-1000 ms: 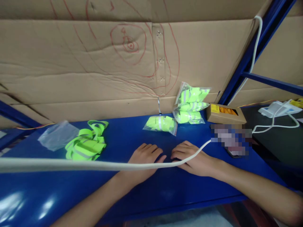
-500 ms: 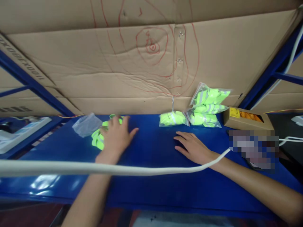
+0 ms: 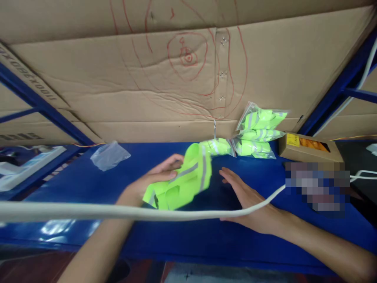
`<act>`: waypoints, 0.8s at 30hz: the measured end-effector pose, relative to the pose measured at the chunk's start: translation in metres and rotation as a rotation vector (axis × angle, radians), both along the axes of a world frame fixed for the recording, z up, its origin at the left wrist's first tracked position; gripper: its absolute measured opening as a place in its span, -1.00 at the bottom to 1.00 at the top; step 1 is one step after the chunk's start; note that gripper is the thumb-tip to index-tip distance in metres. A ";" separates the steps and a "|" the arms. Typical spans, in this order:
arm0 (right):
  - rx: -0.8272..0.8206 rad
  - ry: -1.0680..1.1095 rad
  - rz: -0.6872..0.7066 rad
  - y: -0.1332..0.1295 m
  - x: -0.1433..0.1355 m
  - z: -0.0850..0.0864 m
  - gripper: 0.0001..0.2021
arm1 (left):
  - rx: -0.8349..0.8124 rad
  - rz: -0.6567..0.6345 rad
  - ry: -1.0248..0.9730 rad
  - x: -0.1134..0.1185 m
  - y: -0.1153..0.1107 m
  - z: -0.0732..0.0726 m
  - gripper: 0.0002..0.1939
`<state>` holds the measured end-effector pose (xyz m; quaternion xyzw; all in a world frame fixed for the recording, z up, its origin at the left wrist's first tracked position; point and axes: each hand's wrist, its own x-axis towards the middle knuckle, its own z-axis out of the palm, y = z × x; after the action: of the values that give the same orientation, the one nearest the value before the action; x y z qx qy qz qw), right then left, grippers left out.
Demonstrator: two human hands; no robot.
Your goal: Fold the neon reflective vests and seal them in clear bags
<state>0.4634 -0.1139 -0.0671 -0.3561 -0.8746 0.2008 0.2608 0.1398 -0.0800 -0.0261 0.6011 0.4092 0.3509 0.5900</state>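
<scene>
My left hand (image 3: 159, 175) grips a neon yellow-green reflective strap bundle (image 3: 185, 182) with grey stripes, held loosely folded above the blue tabletop (image 3: 182, 243). Its thumb lies over the near side, while the other fingers are partly hidden behind the fabric. To the right, my right hand (image 3: 250, 200) is apart from the bundle, its fingers stretched out and its thumb separated, holding nothing. Behind the bundle lies a clear bag of the same green material (image 3: 219, 147). A crumpled clear plastic bag (image 3: 109, 156) rests at the left.
Several bagged green bundles (image 3: 259, 133) are stacked at the back right, beside a cardboard box with a window (image 3: 309, 147). A white cable (image 3: 182, 214) crosses in front of my forearms. A power strip (image 3: 32, 167) sits at the far left. Cardboard (image 3: 132, 78) forms the back wall.
My left hand has lifted the green bundle from beside the plastic bag and brought it right, toward the middle. My right hand has turned onto its edge with the thumb spread.
</scene>
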 end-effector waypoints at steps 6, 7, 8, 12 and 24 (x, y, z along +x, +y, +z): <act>-0.063 0.332 -0.059 0.006 0.003 0.003 -0.95 | -0.339 -0.123 -0.205 0.074 -0.011 -0.041 -0.52; -0.116 0.359 -0.097 0.009 0.005 0.002 -0.90 | -0.353 -0.146 -0.200 0.076 -0.009 -0.041 -0.47; -0.175 0.385 -0.128 0.011 0.006 0.001 -0.83 | -0.345 -0.181 -0.191 0.076 -0.009 -0.039 -0.42; -0.380 0.539 -0.150 0.013 0.004 0.003 -0.78 | -0.071 -0.374 0.029 0.068 -0.020 -0.020 -0.17; 0.133 0.389 -0.186 0.010 0.008 0.018 -0.76 | 0.034 0.137 0.059 0.080 -0.017 -0.035 -0.18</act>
<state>0.4714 -0.1040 -0.0487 -0.3717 -0.7824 0.1829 0.4650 0.2202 -0.0969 -0.0607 0.5917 0.4606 0.3796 0.5419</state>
